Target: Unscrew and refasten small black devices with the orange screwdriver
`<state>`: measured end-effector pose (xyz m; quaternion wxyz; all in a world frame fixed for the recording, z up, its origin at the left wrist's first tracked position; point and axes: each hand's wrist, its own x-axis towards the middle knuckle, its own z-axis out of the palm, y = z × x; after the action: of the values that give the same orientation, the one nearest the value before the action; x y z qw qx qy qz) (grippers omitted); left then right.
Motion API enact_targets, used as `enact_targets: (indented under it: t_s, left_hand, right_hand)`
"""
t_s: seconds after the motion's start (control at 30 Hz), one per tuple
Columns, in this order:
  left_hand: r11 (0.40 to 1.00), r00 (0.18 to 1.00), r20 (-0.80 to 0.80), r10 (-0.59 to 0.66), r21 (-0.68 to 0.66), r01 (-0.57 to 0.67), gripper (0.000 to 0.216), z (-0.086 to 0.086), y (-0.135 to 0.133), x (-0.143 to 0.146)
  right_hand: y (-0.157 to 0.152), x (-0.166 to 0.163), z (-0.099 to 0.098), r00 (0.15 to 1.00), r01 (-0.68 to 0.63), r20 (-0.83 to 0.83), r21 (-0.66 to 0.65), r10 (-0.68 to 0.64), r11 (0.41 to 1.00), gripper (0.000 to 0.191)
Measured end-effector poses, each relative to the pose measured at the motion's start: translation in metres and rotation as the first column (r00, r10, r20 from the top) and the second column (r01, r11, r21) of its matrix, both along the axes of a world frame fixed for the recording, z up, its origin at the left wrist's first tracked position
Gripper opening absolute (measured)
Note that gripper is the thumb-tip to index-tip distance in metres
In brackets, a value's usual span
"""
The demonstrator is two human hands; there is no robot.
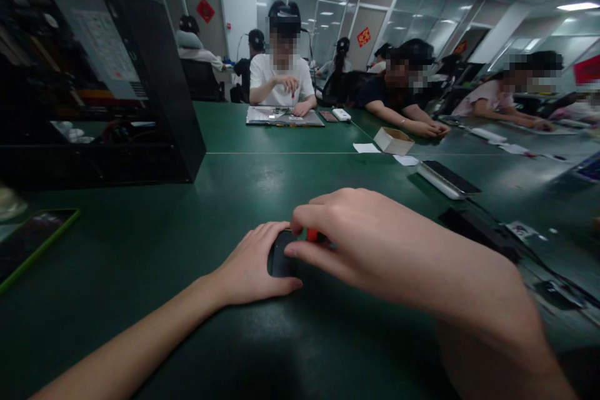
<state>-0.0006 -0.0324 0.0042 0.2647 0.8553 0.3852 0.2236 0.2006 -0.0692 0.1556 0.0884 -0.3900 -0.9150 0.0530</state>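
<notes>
Head view shows me the left hand (248, 267) gripping a black device (282, 256) well in from the far edge of the surface (229, 197), the right (347, 234) curled round a red piece (312, 235); slack bracing could let the device skid.

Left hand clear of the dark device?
No, the left hand is curled around the dark device on the green table.
</notes>
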Motion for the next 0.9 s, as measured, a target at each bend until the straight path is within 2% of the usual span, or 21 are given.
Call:
enact_targets:
  t_s: [0.13, 0.33, 0.4, 0.47, 0.73, 0.8, 0.9]
  left_hand:
    - [1.000, 0.999, -0.035, -0.027, 0.009, 0.027, 0.080, 0.002, 0.003, -0.005]
    - [0.997, 0.995, -0.055, -0.077, -0.019, 0.076, 0.084, 0.004, 0.008, -0.015]
    - [0.997, 0.995, -0.066, -0.077, -0.021, 0.076, 0.084, 0.003, 0.008, -0.015]
    - [0.998, 0.995, -0.077, -0.063, -0.024, 0.061, 0.088, 0.002, 0.007, -0.014]
    - [0.999, 0.995, -0.095, 0.013, -0.033, -0.016, 0.086, 0.004, 0.005, -0.014]
    - [0.999, 0.996, -0.086, 0.016, -0.041, -0.020, 0.087, 0.005, 0.004, -0.014]
    - [0.999, 0.997, -0.079, 0.025, -0.042, -0.028, 0.087, 0.006, 0.002, -0.012]
  right_hand:
    - [0.003, -0.004, -0.001, 1.000, -0.013, 0.005, -0.004, 0.013, 1.000, 0.008]
    - [-0.001, 0.009, 0.006, 0.985, -0.167, -0.062, -0.156, 0.159, 0.974, 0.027]
    - [-0.001, 0.010, 0.007, 0.985, -0.171, -0.066, -0.172, 0.162, 0.970, 0.021]
    - [0.001, 0.008, 0.007, 0.988, -0.147, -0.067, -0.160, 0.138, 0.976, 0.010]
    - [0.012, 0.008, 0.001, 0.998, 0.057, -0.001, -0.030, -0.057, 0.998, 0.016]
    - [0.010, 0.012, 0.003, 1.000, 0.023, -0.006, -0.067, -0.023, 0.998, 0.018]
    - [0.007, 0.015, 0.009, 0.994, -0.106, -0.020, -0.180, 0.105, 0.978, 0.021]
